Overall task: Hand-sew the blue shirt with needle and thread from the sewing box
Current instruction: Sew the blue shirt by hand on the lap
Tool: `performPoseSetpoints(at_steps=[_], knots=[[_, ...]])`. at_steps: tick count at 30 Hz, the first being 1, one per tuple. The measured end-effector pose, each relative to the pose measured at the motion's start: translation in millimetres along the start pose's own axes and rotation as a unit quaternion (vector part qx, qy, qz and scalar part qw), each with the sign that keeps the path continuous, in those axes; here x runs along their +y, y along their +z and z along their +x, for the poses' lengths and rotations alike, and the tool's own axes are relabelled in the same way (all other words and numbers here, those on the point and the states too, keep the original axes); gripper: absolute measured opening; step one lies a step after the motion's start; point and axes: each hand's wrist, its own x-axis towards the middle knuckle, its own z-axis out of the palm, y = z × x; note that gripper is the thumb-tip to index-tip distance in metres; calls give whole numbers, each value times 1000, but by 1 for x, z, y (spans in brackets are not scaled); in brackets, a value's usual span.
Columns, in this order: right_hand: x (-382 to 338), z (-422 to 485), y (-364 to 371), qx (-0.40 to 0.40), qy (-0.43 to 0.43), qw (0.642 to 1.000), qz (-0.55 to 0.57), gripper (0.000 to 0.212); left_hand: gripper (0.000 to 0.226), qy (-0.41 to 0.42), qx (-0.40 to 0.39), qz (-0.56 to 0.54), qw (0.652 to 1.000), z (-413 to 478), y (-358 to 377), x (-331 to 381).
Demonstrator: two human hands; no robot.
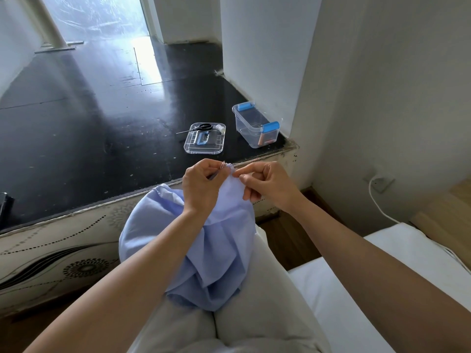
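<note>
Glossy black raised platform [102, 110] is stretching away toward a bright window, with white walls closing it in on the right. Daylight is glaring off its surface.

Blue shirt [204, 250] is lying bunched across the seated person's lap, over pale trousers [254, 314]. One fold is being lifted to a peak just in front of the platform's edge.

Left hand [201, 184] is taking that peak from the left. Its grip is clamped on the cloth, fingers curling and thumb pressing the fabric. A wisp of pinkish thread [222, 164] is sticking up at the top of the fold, just above the left fingertips.

Right hand [267, 184] is meeting the same peak from the right. Its grip is closing on the cloth's edge, thumb and forefinger pinching together and the other fingers curling under. The needle is too small to make out, so I cannot tell whether it is sitting in that pinch. Both forearms are bare, reaching in from the lower corners.

Beyond the hands, a clear lid [204, 146] is lying flat on the platform with a blue handle showing at its middle. Black-handled scissors [201, 127] and a small white spool [220, 127] are resting along its far edge, the scissor tips poking out past the left rim.

To the right, apart from the lid, the clear sewing box [251, 128] with blue latches is standing open near the wall corner. Something orange is lying in its near end.

Further out, a patterned panel [63, 245] is facing the platform's front and a strip of wooden floor [288, 238] is showing below it. A white bed [356, 276] is lying at the right. A white cable [377, 200] is running down from a wall socket [379, 180] toward the bed.
</note>
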Motion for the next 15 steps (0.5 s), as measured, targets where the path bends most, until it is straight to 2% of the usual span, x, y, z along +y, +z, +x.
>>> performPoseSetpoints(at_steps=[7, 15], knots=[[3, 4, 1, 2, 4, 1000, -5, 23, 13, 34, -1, 20, 999, 0, -1, 0], [3, 6, -1, -8, 13, 1000, -3, 20, 14, 49, 10, 31, 998, 1, -3, 2]])
